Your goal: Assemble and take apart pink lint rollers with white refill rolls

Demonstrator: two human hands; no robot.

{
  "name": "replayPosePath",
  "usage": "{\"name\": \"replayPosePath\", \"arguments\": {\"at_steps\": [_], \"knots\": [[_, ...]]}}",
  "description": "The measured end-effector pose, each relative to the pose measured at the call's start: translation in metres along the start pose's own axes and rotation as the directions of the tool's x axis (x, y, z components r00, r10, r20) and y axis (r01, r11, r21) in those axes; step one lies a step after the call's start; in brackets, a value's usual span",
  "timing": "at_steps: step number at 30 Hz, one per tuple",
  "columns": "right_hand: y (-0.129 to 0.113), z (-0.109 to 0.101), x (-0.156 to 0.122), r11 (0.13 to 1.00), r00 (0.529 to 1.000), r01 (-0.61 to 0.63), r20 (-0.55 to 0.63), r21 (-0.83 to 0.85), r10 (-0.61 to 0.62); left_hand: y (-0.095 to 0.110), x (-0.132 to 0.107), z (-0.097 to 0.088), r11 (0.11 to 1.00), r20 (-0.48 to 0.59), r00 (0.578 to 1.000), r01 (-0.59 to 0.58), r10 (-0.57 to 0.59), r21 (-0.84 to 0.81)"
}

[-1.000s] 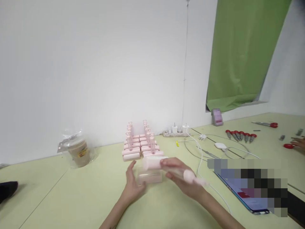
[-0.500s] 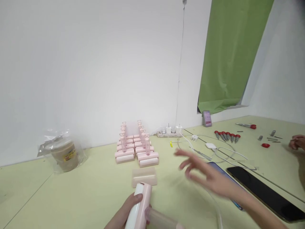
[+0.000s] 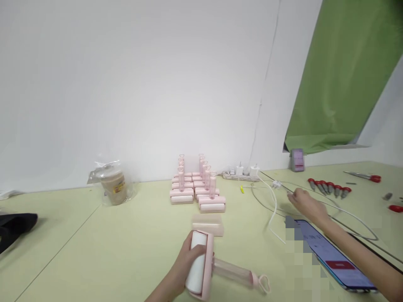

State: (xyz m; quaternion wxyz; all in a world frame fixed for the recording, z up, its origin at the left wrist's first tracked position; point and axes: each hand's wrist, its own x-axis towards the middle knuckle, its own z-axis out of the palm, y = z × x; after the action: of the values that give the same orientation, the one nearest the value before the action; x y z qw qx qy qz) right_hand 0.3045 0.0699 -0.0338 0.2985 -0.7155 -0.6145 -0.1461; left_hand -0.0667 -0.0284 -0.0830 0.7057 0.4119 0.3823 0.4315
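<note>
My left hand is closed around the head of a pink lint roller. Its white roll faces up under my thumb, and the translucent handle with a heart-shaped loop points right. Just beyond it lies a translucent pinkish roller cover on the table. Over on the right, my right hand is down among the cables with its fingers bent together. What they hold, if anything, is hidden. Two rows of similar lint rollers stand with handles upright near the wall.
A phone lies under my right forearm. White cable loops from a power strip. Red-capped tools and scissors sit far right. A bagged tub and a black object are left.
My view has swung left. My right hand has gone from spread fingers in the air to bent fingers down by the cables. The held roller is turned, showing its whole handle.
</note>
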Motion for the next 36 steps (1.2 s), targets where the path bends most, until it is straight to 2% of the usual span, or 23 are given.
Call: {"name": "replayPosePath", "arguments": {"at_steps": [2, 4, 6, 8, 10, 13, 16, 20, 24, 28, 31, 34, 36], "knots": [[-0.013, -0.013, -0.012, 0.998, 0.999, 0.005, 0.045, 0.068, -0.008, 0.001, 0.000, 0.003, 0.994, -0.052, 0.998, -0.021, 0.026, 0.104], [-0.036, -0.027, -0.041, 0.981, 0.991, 0.070, 0.103, 0.180, -0.089, 0.003, 0.000, 0.006, 0.974, -0.089, 0.995, -0.031, 0.051, 0.222], [-0.066, -0.037, -0.082, 0.904, 0.933, 0.176, 0.227, 0.390, -0.279, 0.005, -0.001, 0.009, 0.944, -0.107, 0.991, -0.045, 0.084, 0.325], [-0.097, -0.045, -0.122, 0.846, 0.864, 0.267, 0.274, 0.461, -0.422, 0.006, -0.003, 0.011, 0.912, -0.098, 0.988, -0.072, 0.122, 0.404], [-0.121, -0.051, -0.151, 0.817, 0.836, 0.326, 0.258, 0.475, -0.484, 0.006, -0.004, 0.013, 0.888, -0.073, 0.986, -0.100, 0.148, 0.448], [-0.138, -0.055, -0.164, 0.818, 0.855, 0.353, 0.199, 0.455, -0.479, 0.006, -0.005, 0.014, 0.877, -0.063, 0.986, -0.105, 0.152, 0.468], [-0.140, -0.057, -0.160, 0.817, 0.859, 0.394, 0.146, 0.421, -0.490, 0.005, -0.005, 0.015, 0.886, -0.071, 0.987, -0.094, 0.141, 0.455], [-0.139, -0.058, -0.154, 0.796, 0.822, 0.482, 0.124, 0.366, -0.555, 0.006, -0.006, 0.016, 0.881, -0.042, 0.988, -0.116, 0.151, 0.458], [-0.144, -0.060, -0.150, 0.772, 0.787, 0.568, 0.084, 0.286, -0.611, 0.005, -0.008, 0.019, 0.838, -0.057, 0.977, -0.145, 0.205, 0.526], [-0.145, -0.066, -0.143, 0.758, 0.744, 0.619, 0.155, 0.205, -0.650, 0.004, -0.005, 0.026, 0.830, -0.057, 0.979, -0.136, 0.198, 0.541], [-0.137, -0.066, -0.142, 0.739, 0.711, 0.661, 0.209, 0.129, -0.672, 0.002, 0.006, 0.039, 0.845, -0.062, 0.984, -0.111, 0.168, 0.523], [-0.118, -0.056, -0.144, 0.709, 0.695, 0.702, 0.153, 0.070, -0.703, -0.005, 0.022, 0.056, 0.836, -0.039, 0.976, -0.162, 0.214, 0.525], [-0.103, -0.046, -0.146, 0.707, 0.701, 0.707, 0.096, 0.040, -0.707, -0.011, 0.035, 0.067, 0.803, -0.032, 0.962, -0.209, 0.272, 0.559]]}}
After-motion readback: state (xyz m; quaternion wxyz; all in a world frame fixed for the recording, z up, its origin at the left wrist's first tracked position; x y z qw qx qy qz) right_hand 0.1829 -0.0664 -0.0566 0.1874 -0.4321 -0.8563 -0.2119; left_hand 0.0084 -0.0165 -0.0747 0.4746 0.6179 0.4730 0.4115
